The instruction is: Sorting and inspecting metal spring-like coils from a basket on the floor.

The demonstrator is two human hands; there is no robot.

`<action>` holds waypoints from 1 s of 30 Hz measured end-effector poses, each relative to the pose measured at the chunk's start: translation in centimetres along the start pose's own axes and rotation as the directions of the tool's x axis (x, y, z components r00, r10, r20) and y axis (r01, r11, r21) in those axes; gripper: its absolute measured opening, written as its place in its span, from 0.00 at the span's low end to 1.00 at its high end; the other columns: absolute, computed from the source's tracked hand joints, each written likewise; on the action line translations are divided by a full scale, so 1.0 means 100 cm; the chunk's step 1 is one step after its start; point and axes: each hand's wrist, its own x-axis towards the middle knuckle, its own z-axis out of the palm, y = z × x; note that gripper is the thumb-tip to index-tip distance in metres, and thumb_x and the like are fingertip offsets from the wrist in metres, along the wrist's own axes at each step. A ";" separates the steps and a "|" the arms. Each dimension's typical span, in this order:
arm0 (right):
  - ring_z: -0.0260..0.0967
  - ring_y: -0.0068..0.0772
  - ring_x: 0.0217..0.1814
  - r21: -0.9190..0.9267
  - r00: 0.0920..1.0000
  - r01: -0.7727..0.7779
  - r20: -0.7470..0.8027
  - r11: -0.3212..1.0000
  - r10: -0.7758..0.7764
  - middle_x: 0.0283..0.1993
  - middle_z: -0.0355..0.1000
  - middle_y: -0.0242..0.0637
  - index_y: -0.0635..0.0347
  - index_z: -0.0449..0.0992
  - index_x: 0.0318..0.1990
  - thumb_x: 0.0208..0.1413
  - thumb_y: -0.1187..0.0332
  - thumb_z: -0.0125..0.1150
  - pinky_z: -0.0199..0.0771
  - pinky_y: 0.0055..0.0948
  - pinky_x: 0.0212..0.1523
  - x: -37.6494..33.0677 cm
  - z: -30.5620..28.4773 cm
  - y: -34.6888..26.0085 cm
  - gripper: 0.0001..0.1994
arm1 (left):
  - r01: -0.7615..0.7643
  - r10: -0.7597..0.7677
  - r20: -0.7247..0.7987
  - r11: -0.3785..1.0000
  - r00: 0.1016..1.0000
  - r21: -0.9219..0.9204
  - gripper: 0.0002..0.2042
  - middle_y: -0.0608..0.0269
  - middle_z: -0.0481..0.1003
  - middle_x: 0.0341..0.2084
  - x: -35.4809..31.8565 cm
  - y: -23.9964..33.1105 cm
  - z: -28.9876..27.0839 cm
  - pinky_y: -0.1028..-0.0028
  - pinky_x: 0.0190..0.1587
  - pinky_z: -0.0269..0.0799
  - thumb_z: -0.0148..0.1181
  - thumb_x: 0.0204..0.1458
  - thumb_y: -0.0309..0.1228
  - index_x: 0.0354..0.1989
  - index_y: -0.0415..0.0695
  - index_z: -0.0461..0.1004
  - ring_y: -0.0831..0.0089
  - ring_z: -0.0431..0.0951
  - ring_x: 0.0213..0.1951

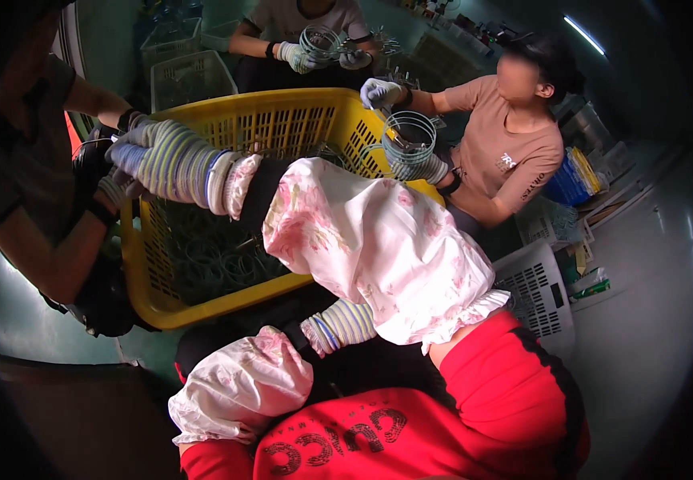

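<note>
My right arm, in a white floral sleeve cover (386,240), reaches across toward the upper left. At its end my right hand (162,162), in a striped knit glove, is closed beside the basket's left rim. A thin wire shows by its fingertips; what lies inside the fingers is hidden. My left hand (338,326), gloved alike, is bent in below the right sleeve, its fingers out of sight behind it. Under my right arm stands a yellow slotted basket (194,314) with many thin metal wire rings (210,260) in it.
Close by my right hand is a co-worker's gloved hand (114,190). On the right, another co-worker holds coiled wire rings (408,134); a third, at the far side, holds similar rings (320,42). A white crate (532,292) stands right, a grey crate (190,80) behind the basket.
</note>
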 end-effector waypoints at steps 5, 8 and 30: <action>0.74 0.22 0.28 -0.060 0.996 0.074 -0.047 0.995 -0.077 0.27 0.76 0.31 0.60 0.81 0.40 0.62 0.68 0.57 0.72 0.24 0.30 0.022 -0.008 -0.008 0.08 | 0.038 -0.032 0.103 0.998 0.994 -0.049 0.23 0.57 0.72 0.52 0.033 0.002 0.028 0.68 0.55 0.61 0.65 0.55 0.30 0.58 0.40 0.68 0.65 0.69 0.53; 0.73 0.22 0.27 0.016 0.991 0.030 0.133 0.999 -0.032 0.26 0.76 0.31 0.60 0.81 0.39 0.62 0.68 0.57 0.72 0.24 0.30 -0.099 0.031 -0.001 0.08 | -0.034 0.024 -0.065 0.987 0.998 -0.155 0.21 0.58 0.73 0.50 0.003 -0.007 -0.003 0.69 0.53 0.62 0.64 0.56 0.30 0.57 0.40 0.69 0.66 0.70 0.51; 0.74 0.21 0.34 0.287 0.964 -0.236 0.189 0.929 0.187 0.38 0.78 0.33 0.60 0.75 0.54 0.67 0.61 0.55 0.77 0.22 0.34 -0.131 0.006 0.008 0.15 | -0.180 0.061 -0.285 0.892 0.957 -0.414 0.09 0.58 0.79 0.37 0.034 0.017 -0.017 0.73 0.38 0.74 0.57 0.61 0.27 0.49 0.41 0.75 0.71 0.78 0.36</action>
